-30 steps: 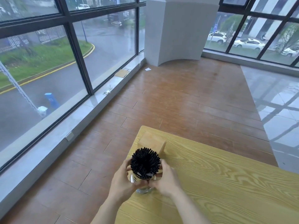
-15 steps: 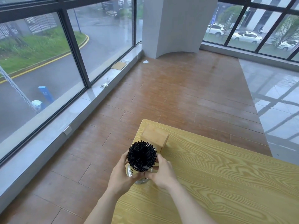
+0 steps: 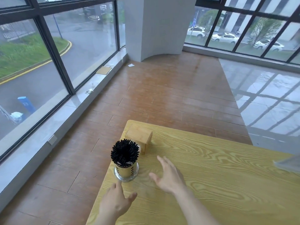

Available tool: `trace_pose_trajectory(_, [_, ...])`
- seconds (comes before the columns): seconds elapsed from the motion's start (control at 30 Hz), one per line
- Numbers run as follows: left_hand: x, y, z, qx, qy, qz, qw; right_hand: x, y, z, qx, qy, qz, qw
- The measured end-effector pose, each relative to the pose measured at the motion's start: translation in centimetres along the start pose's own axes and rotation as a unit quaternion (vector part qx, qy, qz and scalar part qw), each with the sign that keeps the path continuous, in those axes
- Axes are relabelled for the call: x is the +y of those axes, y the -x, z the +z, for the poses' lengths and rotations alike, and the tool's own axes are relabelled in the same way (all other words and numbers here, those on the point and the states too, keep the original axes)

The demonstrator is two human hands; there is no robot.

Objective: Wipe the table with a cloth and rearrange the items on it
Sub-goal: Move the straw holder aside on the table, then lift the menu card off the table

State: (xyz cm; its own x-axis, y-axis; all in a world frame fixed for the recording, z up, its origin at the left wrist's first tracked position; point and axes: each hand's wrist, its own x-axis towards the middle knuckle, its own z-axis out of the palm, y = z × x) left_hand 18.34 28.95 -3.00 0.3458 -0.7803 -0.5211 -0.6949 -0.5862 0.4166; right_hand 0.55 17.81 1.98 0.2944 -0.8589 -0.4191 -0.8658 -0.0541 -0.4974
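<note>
A: Tabletop [image 3: 211, 168], pale yellow wood with strong grain. What stands on it?

B: A clear glass jar with a slotted metal sleeve [image 3: 126, 172], packed with a bundle of black drinking straws [image 3: 125, 151]. Upright, at the tabletop's left edge, near the far-left corner.

A: Anything beside it?

B: A light wooden cube-shaped box [image 3: 139, 137], at 1 o'clock from the jar, just behind it, on the corner. Whether the two touch, cannot tell.

A: Hands?

B: Left hand [image 3: 116, 202] at 6 o'clock from the jar, grip apart, fingers spread, one fingertip close to the jar's glass base; contact unclear. Right hand [image 3: 168, 176] at 3 o'clock from the jar, clear of it, grip apart, palm down over the tabletop, empty.

A: Cloth?

B: A blurred grey shape [image 3: 290, 163] at the right frame edge; too smeared to name.

A: Surroundings?

B: Brown plank floor [image 3: 162, 95], dark-framed windows [image 3: 53, 51] at 9 to 11 o'clock, white pillar [image 3: 155, 25] at 12.
</note>
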Motion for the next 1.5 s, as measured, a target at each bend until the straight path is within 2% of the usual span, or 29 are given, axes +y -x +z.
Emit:
trace_pose_trajectory(0.17, [6.9, 0.7, 2.6, -0.017, -0.096, 0.113, 0.989, 5.5, 2.3, -3.6, 0.022, 0.076, 0.007, 0.997])
trace_pose_trajectory(0.33, [16.4, 0.9, 4.3, 0.039, -0.149, 0.246, 0.957, 12.3, 4.0, -8.5, 0.05, 0.098, 0.031, 0.993])
trace_pose_trajectory(0.47, [23.7, 0.7, 6.2, 0.07, -0.177, 0.304, 0.934, 18.6, 5.3, -12.8, 0.071, 0.075, 0.061, 0.993])
trace_pose_trajectory(0.6, [33.6, 0.7, 11.2, 0.069, -0.176, 0.329, 0.925, 28.6, 6.8, -18.9, 0.097, 0.047, 0.106, 0.989])
trace_pose_trajectory(0.83, [50.6, 1.5, 20.9, 0.046, -0.149, 0.318, 0.935, 46.7, 7.5, -28.9, 0.118, 0.011, 0.16, 0.98])
trace_pose_trajectory(1.03, [61.1, 1.7, 26.8, 0.005, -0.081, 0.28, 0.956, 57.9, 7.1, -34.5, 0.176, -0.082, 0.211, 0.958])
trace_pose_trajectory(1.13, [65.1, 1.5, 29.2, -0.023, -0.022, 0.251, 0.967, 61.9, 5.9, -36.5, 0.229, -0.191, 0.237, 0.925])
trace_pose_trajectory(1.23, [68.0, 1.4, 31.2, -0.062, 0.093, 0.193, 0.975, 64.7, 4.4, -38.1, 0.271, -0.281, 0.267, 0.881])
trace_pose_trajectory(1.37, [70.7, 0.4, 33.6, -0.12, 0.254, 0.123, 0.952, 67.0, 2.6, -39.7, 0.298, -0.392, 0.279, 0.824])
trace_pose_trajectory(1.43, [72.0, 0.3, 34.5, -0.139, 0.292, 0.103, 0.94, 67.8, 1.5, -40.3, 0.31, -0.434, 0.272, 0.801])
trace_pose_trajectory(1.5, [72.6, 0.3, 35.4, -0.141, 0.31, 0.116, 0.933, 68.2, 0.5, -40.6, 0.316, -0.453, 0.256, 0.793])
